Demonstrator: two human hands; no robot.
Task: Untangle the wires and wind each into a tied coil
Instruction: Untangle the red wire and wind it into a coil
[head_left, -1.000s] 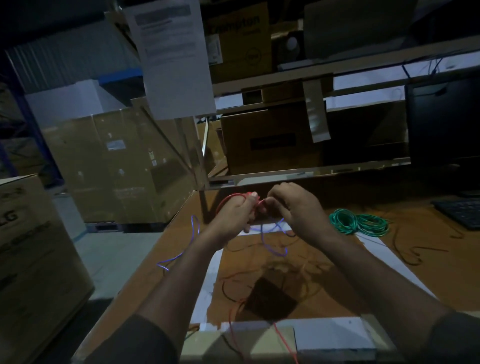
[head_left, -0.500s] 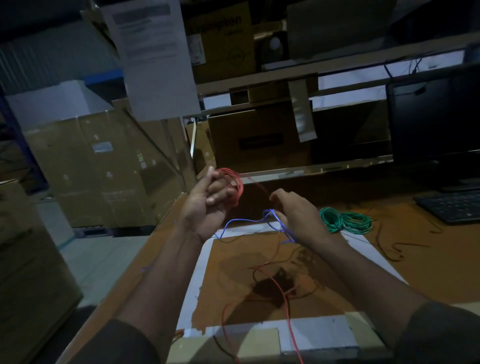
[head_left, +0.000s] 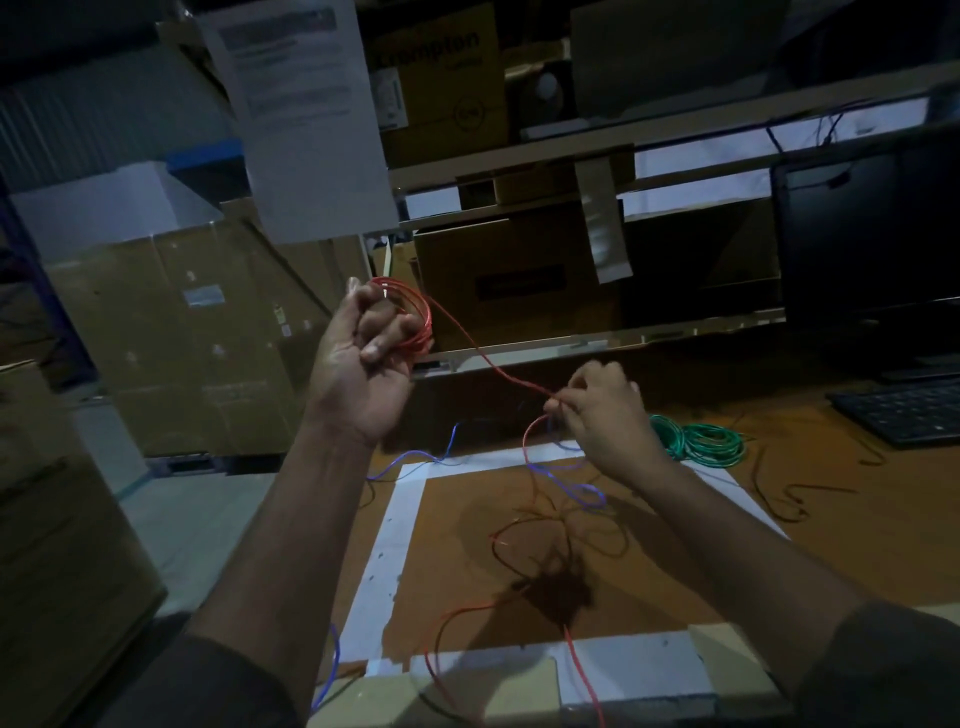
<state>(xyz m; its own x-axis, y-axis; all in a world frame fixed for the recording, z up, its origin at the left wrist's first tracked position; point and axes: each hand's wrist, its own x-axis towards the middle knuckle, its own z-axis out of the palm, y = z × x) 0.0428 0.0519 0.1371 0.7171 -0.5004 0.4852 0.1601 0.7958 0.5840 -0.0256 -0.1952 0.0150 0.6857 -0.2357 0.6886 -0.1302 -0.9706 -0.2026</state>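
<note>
Red wire (head_left: 498, 371) being wound into a coil, partly done
Loops are gripped by the left hand (head_left: 371, 358); the strand, pinched by the right hand (head_left: 605, 415), should be fed taut, clear of the blue wire (head_left: 571, 486)

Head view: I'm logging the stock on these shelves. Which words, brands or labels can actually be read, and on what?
"Crampton": on the yellow-brown carton on the upper shelf, partly cut off by the hanging sheet.
Hanging paper sheet: printed lines, too blurred to read.
Round logo on the same carton: unreadable.
Stickers on the wrapped box at left: too small to read.
Keyboard keys: unreadable.
</note>
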